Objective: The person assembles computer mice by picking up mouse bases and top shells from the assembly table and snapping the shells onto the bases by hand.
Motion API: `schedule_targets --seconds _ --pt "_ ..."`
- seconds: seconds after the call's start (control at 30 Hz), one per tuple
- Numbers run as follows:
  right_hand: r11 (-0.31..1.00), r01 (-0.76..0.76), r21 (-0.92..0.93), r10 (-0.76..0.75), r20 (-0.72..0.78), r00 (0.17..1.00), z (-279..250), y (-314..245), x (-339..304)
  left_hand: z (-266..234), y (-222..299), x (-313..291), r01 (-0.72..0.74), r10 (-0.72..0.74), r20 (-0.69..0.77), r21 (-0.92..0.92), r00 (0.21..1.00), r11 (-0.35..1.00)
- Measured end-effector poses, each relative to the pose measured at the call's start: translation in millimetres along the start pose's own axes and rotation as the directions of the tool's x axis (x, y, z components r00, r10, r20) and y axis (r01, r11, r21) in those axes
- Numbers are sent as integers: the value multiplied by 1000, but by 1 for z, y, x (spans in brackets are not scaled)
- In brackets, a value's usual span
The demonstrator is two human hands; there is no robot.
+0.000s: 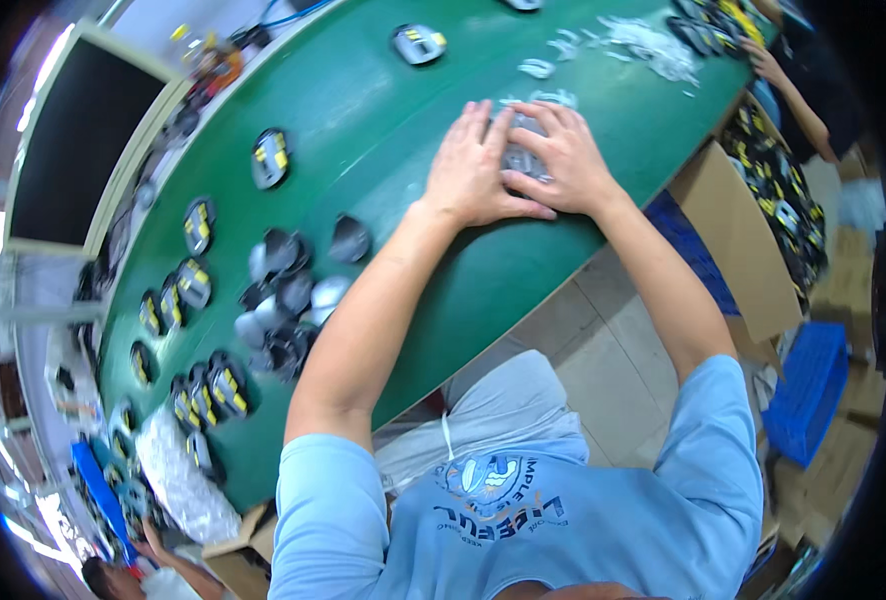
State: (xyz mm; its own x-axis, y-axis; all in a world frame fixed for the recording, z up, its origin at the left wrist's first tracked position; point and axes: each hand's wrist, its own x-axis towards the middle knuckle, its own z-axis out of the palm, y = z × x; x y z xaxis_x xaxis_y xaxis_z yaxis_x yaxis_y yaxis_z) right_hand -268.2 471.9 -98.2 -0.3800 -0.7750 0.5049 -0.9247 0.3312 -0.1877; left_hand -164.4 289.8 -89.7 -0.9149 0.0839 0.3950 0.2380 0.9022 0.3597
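Both my hands are at the far middle of the green table (403,130), cupped around a grey moulded plastic part (523,155). My left hand (475,165) lies along its left side, thumb reaching across its near edge. From the right, my right hand (566,160) grips it with curved fingers. Much of the part is hidden under the fingers. Small pale clear plastic pieces (560,98) lie just beyond my fingertips, and a larger heap of them (658,48) is farther right.
Loose dark and grey shells (288,290) are piled left of my left forearm. Several grey-and-yellow assembled units (271,158) stand along the table's left side. A cardboard box (738,235) and blue crate (808,390) are on the right. Another person's hand (763,62) is at far right.
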Motion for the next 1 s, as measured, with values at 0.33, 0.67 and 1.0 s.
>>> schedule_targets --seconds 0.33,0.67,1.0 --pt "986 145 85 -152 88 984 15 -73 12 -42 -1 -93 31 -25 -177 33 984 999" --pt "943 128 307 -39 -280 959 10 -36 -2 -252 -91 -254 489 -271 -493 390 826 781" --pt "877 30 480 181 -387 904 -8 -31 -14 -297 -256 -342 845 -968 -173 530 182 64"
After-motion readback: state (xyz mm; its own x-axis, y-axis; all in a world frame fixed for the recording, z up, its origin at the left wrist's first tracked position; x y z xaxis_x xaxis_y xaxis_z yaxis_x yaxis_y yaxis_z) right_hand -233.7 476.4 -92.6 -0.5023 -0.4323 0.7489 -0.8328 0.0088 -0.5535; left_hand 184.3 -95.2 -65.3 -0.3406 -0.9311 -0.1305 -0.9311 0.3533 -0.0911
